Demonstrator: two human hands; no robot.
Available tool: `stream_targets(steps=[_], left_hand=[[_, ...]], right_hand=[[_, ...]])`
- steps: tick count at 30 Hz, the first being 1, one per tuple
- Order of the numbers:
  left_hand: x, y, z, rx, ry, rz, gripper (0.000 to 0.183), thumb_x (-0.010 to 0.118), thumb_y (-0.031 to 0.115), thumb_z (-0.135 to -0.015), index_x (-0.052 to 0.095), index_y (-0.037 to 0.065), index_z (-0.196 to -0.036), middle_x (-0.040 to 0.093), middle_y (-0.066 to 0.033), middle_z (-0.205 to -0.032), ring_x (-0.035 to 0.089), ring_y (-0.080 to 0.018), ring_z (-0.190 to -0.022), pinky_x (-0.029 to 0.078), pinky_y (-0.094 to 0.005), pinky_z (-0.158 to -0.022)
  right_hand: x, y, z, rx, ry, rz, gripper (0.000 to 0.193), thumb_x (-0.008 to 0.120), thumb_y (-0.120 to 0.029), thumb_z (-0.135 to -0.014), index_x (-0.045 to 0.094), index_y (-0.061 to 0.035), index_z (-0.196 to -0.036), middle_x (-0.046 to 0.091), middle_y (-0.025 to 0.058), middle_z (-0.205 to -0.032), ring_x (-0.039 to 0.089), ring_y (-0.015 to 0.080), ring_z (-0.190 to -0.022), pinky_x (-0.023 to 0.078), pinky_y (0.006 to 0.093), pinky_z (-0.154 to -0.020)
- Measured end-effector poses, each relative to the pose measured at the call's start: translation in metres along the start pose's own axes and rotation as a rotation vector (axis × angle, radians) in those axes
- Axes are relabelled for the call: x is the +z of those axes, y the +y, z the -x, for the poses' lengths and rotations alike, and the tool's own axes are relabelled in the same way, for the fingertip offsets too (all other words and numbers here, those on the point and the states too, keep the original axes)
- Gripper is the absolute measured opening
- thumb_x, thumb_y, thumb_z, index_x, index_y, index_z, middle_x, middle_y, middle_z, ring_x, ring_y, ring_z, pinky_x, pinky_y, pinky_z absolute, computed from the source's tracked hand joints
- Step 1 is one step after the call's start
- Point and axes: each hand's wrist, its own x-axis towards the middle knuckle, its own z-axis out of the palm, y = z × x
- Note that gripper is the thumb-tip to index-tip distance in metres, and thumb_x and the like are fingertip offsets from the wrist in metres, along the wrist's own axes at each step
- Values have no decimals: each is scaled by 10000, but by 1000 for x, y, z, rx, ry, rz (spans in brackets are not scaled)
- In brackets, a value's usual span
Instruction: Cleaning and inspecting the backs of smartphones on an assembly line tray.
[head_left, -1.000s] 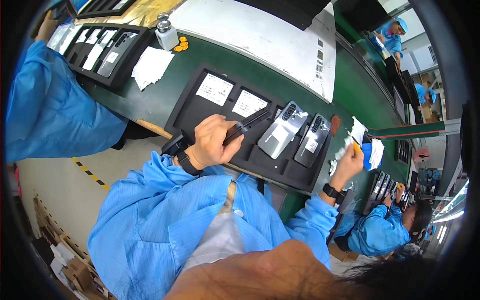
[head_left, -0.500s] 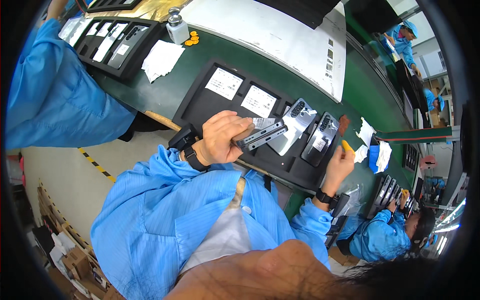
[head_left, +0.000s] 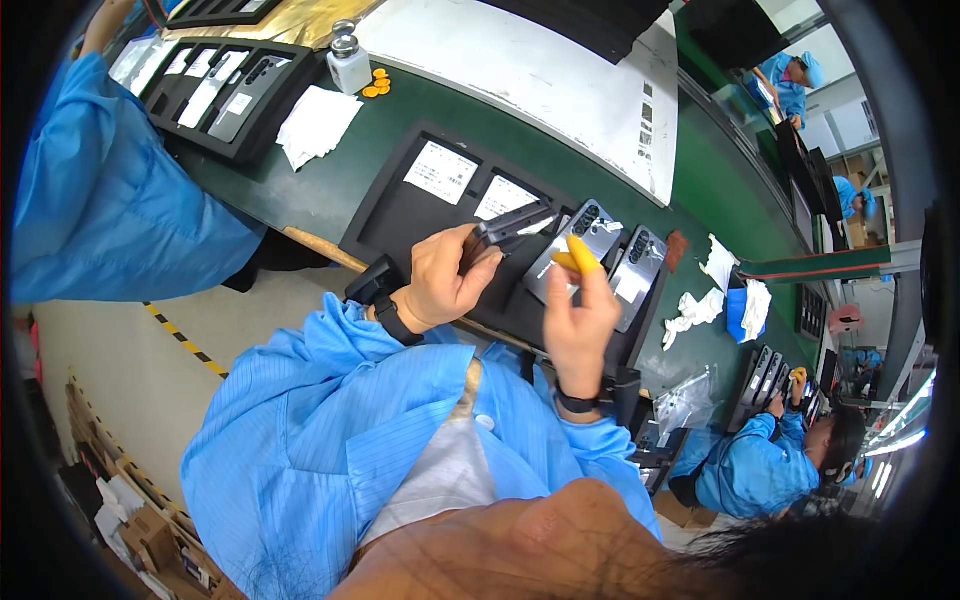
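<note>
My left hand (head_left: pixel 448 278) is closed around a dark smartphone (head_left: pixel 508 228), seen edge-on above a black foam tray (head_left: pixel 385 215). I cannot tell whether it is one phone or two stacked. Yellow finger cots (head_left: pixel 580 254) cover fingertips of my right hand (head_left: pixel 582 325), which hovers right of the held phone with fingers partly stretched and nothing visible in them. Beyond it, a silver smartphone (head_left: pixel 598 230) lies back up in the tray, partly hidden by that hand. Another grey smartphone (head_left: pixel 640 260) lies to its right. White printed cards (head_left: pixel 440 172) sit in the tray's left slots.
At the far left are a pump bottle (head_left: pixel 348 66), orange finger cots (head_left: pixel 377 85), white wipes (head_left: pixel 318 122) and another phone tray (head_left: pixel 240 140). A blue box (head_left: pixel 745 310) with wipes stands on the right. Co-workers sit on the right (head_left: pixel 765 455) and stand at left (head_left: pixel 140 190).
My right hand has moved left, from beside the grey phone to in front of the silver one. My left hand has turned the held phone more edge-on and raised it slightly.
</note>
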Motion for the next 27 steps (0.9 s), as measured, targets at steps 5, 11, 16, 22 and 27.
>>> stream_targets(steps=[5, 11, 16, 22, 27], left_hand=[[7, 8, -3, -151, 70, 112, 346, 724, 87, -867, 570, -53, -1143, 678, -144, -796, 691, -243, -682, 539, -336, -621], [-23, 19, -19, -204, -176, 303, 677, 705, -27, -778, 471, 14, -1412, 680, -192, -1135, 715, -253, -980, 554, -332, -826], [-56, 18, -51, -124, -378, 331, 792, 724, 15, -743, 448, 99, -1481, 669, -177, -1240, 709, -311, -995, 565, -368, -847], [-71, 22, -59, 109, -593, -106, 665, 781, 134, -752, 576, 144, -1384, 721, -96, -1007, 703, -284, -837, 560, -354, -707], [-80, -9, -58, 11, -373, -132, 562, 722, 155, -836, 555, 99, -1369, 690, -118, -849, 693, -281, -757, 549, -360, -668]], right_hand=[[41, -6, -10, -41, -155, -83, 754, 712, -269, -919, 319, 82, -1458, 620, 257, -1190, 659, 352, -1080, 512, 402, -926], [45, -27, -7, 81, -185, -344, 940, 811, -219, -826, 223, 68, -1502, 618, 210, -1210, 654, 283, -1087, 515, 394, -937], [45, -34, -5, 63, -219, -136, 999, 855, -179, -750, 229, 67, -1489, 624, 206, -1188, 662, 271, -1075, 564, 363, -831], [39, -28, -4, 56, -178, -167, 915, 860, -147, -728, 316, 20, -1444, 596, 186, -1230, 642, 257, -1112, 581, 367, -837], [34, -14, -1, 122, -115, -279, 908, 848, -109, -728, 321, -20, -1462, 544, 161, -1310, 595, 244, -1162, 537, 385, -941]])
